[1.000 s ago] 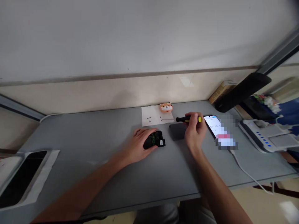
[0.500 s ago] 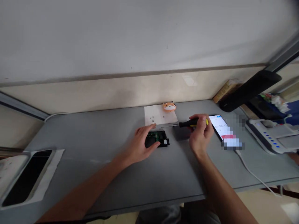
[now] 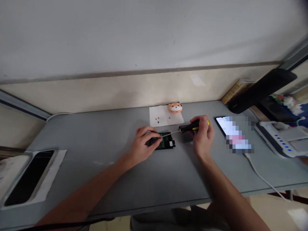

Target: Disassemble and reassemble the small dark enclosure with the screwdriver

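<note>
My right hand (image 3: pixel 204 136) grips a black and yellow screwdriver (image 3: pixel 189 127) by its handle, with the thin shaft slanting down to the left. The tip meets the fingers of my left hand (image 3: pixel 145 144), whose thumb and forefinger are pinched together there. Whatever lies between those fingertips is too small to make out. Beneath them, a small black device with a bare green circuit board (image 3: pixel 167 141) lies on the grey table; its left part is hidden by my left hand.
Behind the device, several tiny dark screws (image 3: pixel 158 122) rest on white paper (image 3: pixel 163 112) beside an orange animal-faced case (image 3: pixel 175 107). A lit phone (image 3: pixel 221 123) and a power strip (image 3: pixel 276 138) are at right. A dark phone (image 3: pixel 31 179) lies far left.
The screwdriver has come down and left, its tip now at my left fingertips over the board. My left thumb and forefinger, apart before, have closed together.
</note>
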Demonstrator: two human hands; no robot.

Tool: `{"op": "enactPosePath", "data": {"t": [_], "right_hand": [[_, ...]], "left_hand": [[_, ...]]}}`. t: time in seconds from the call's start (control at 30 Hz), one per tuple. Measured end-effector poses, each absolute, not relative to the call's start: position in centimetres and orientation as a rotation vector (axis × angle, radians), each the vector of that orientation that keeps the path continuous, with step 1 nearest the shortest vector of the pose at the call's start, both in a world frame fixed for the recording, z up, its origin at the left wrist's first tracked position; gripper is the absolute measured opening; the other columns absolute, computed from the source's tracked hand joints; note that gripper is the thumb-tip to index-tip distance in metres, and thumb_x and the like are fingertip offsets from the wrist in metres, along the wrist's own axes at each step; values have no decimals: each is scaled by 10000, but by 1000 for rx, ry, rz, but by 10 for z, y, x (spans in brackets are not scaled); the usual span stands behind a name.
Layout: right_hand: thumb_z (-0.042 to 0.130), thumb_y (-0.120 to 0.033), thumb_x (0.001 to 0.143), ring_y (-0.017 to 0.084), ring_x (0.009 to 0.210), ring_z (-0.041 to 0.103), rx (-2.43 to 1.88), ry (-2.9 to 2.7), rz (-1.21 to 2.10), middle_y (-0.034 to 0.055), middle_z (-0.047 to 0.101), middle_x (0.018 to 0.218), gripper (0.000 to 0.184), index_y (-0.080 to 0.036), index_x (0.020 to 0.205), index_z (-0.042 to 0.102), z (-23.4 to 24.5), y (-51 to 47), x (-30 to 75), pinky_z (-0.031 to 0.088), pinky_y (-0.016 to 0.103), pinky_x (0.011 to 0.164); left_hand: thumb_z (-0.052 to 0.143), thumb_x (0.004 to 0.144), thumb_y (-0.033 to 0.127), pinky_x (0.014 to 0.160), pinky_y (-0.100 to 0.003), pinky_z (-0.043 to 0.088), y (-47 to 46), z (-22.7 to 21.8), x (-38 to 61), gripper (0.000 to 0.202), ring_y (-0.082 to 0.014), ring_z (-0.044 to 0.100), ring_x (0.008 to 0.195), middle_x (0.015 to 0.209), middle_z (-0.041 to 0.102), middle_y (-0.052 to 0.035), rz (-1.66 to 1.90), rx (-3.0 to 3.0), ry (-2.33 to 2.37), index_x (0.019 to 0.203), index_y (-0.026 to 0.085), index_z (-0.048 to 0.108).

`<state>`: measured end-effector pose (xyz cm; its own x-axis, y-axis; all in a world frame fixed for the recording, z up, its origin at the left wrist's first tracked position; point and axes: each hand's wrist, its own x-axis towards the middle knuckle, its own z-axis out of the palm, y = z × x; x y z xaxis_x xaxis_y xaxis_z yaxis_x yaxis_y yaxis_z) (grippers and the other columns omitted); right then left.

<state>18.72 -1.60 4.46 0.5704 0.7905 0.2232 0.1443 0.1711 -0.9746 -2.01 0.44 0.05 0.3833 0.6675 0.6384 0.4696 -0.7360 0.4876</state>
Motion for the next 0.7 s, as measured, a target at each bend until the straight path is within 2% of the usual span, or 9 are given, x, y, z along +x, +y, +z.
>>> {"op": "enactPosePath", "data": {"t": [0.47, 0.7], "right_hand": [[493, -739, 872, 126, 565, 507, -1330, -908, 515, -21, 506, 637, 559, -212, 705, 579, 46, -14, 188, 401, 222, 444], [481, -735, 880, 121, 565, 507, -1315, -912, 505, -19, 518, 648, 556, -214, 711, 576, 45, -13, 189, 409, 219, 446]], "left_hand": [[618, 987, 235, 914, -359, 458, 3, 5, -19, 100, -152, 676, 870, 925, 694, -8, 1298, 2417, 989, 922, 228, 694], [666, 971, 349, 953, -392, 468, 3, 2, -21, 134, -189, 675, 946, 985, 715, -27, 1173, 2427, 1080, 1032, 240, 715]]}}
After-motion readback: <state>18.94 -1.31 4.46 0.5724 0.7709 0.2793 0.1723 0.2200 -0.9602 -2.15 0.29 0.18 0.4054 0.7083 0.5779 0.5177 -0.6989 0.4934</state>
